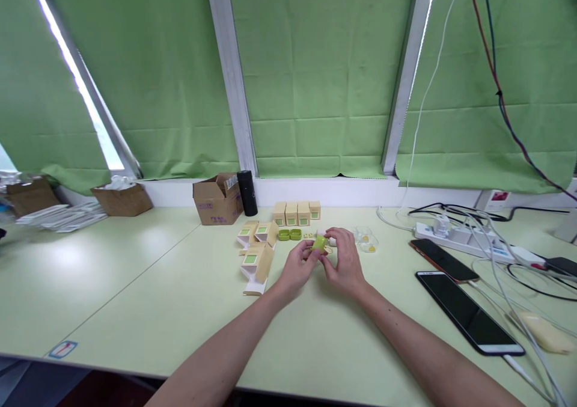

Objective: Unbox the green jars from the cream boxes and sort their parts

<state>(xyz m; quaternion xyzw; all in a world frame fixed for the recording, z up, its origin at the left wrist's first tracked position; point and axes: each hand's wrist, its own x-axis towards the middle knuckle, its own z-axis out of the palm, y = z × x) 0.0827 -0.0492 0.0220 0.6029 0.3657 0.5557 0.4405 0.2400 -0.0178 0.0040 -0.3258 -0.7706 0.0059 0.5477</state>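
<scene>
Item: small green case (pixel 320 243), held just above the bench (pixel 157 317), about midway between its left and right ends, nearer the back edge than the front.
Left hand (pixel 297 264): thumb and fingers closed on the case, gripping it from the left.
Right hand (pixel 346 263): fingers bent, tips and thumb at the case's right side; whether it grips or only steadies, I cannot tell.
Beyond the hands: open green tray (pixel 289 234), two compartments; four small boxes (pixel 291 214) in a row near the back edge; clear plastic pieces (pixel 367 240) just right of the right hand.
Left of the hands: three opened cartons (pixel 256 261), flaps spread, the nearest one close to the left wrist and limiting room there.
Back edge, left of centre: cardboard box (pixel 219 201), black cylinder (pixel 247 193) beside it.
Right end: two phones (pixel 469 314), power strip (pixel 469 240), tangled cables.
Room: wide bare bench top from the cartons to the front-left corner, where a sticker (pixel 63 349) lies by the edge; a narrower strip between right forearm and phones.
</scene>
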